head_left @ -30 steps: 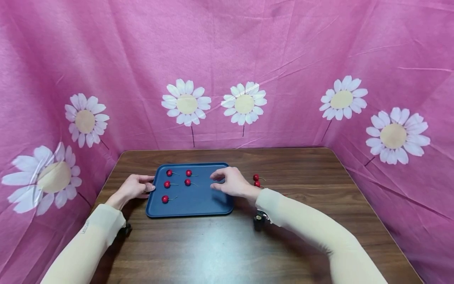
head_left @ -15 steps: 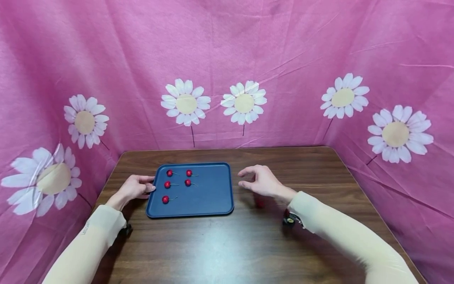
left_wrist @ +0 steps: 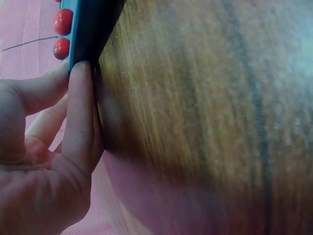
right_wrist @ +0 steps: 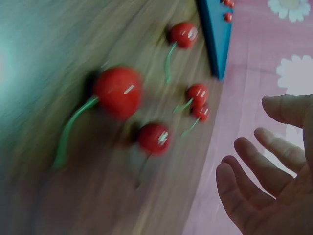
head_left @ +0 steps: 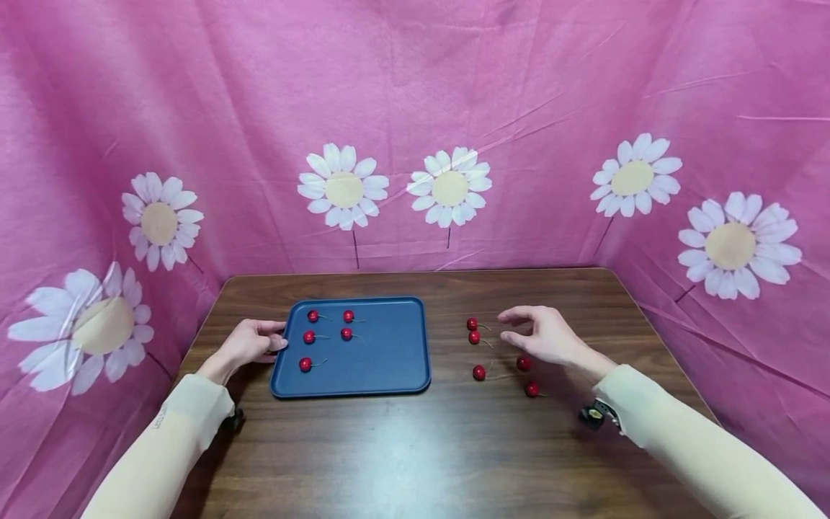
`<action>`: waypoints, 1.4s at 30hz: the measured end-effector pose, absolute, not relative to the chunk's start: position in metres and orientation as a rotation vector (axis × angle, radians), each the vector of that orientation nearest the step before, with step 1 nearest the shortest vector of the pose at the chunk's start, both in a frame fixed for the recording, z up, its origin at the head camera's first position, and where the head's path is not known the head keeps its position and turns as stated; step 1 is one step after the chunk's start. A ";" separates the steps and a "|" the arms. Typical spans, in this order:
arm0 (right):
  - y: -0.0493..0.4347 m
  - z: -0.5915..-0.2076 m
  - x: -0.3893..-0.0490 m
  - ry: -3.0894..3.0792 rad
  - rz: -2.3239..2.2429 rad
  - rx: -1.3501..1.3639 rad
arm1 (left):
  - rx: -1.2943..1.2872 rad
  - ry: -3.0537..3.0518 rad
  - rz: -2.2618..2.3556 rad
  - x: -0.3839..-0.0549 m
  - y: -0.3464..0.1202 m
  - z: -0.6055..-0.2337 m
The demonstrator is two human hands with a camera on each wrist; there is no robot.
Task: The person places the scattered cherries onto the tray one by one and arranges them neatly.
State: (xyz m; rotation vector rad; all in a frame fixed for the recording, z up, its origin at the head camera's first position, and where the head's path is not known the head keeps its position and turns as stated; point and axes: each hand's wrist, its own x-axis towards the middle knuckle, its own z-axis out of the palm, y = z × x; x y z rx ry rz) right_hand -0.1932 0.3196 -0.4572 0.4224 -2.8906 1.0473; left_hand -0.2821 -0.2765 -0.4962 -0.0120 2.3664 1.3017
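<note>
My left hand (head_left: 246,344) pinches the left rim of a blue rectangular tray (head_left: 382,364), thumb at the rim and fingers underneath in the left wrist view. Several red cherries with thin stems, one of them a front cherry (head_left: 305,365), lie on the tray's left half. To the right of the tray, several more cherries lie on the table, among them a lone cherry (head_left: 478,373) and a touching pair. My right hand (head_left: 551,337) hovers over the table beside that pair, fingers spread and holding nothing. One cherry (head_left: 524,363) shows just below this hand.
The brown wooden table (head_left: 363,454) has a pink cloth (head_left: 519,86) with white daisies hanging around its back and sides. A further cherry (head_left: 532,389) lies nearest the right forearm.
My right hand has moved right, from over the tray to beyond the pair of cherries, bringing the loose cherries into view. My left hand stays at the tray's rim.
</note>
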 end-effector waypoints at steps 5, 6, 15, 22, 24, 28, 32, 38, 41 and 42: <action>0.349 -0.465 -0.182 -2.882 1.041 0.441 | -0.016 2.370 1.294 -0.282 -0.275 -0.495; 0.355 -0.467 -0.180 -2.882 1.034 0.449 | -0.019 2.370 1.295 -0.282 -0.274 -0.495; 0.381 -0.489 -0.169 -2.884 0.927 0.493 | -0.026 2.364 1.300 -0.281 -0.275 -0.495; 0.381 -0.506 -0.171 -2.843 0.730 0.655 | -0.023 2.365 1.305 -0.280 -0.274 -0.495; 0.381 -0.508 -0.171 -2.849 0.677 0.640 | -0.023 2.363 1.309 -0.281 -0.274 -0.495; 0.377 -0.509 -0.172 -2.877 0.645 0.571 | -0.031 2.364 1.305 -0.281 -0.274 -0.495; 0.373 -0.510 -0.171 -2.876 0.642 0.531 | -0.038 2.364 1.295 -0.281 -0.274 -0.495; 0.371 -0.510 -0.170 -2.855 0.642 0.540 | -0.026 2.363 1.301 -0.282 -0.275 -0.495; 0.372 -0.511 -0.169 -2.862 0.658 0.527 | -0.020 2.358 1.310 -0.282 -0.275 -0.495; 0.372 -0.511 -0.169 -2.864 0.659 0.522 | -0.023 2.357 1.313 -0.282 -0.275 -0.495</action>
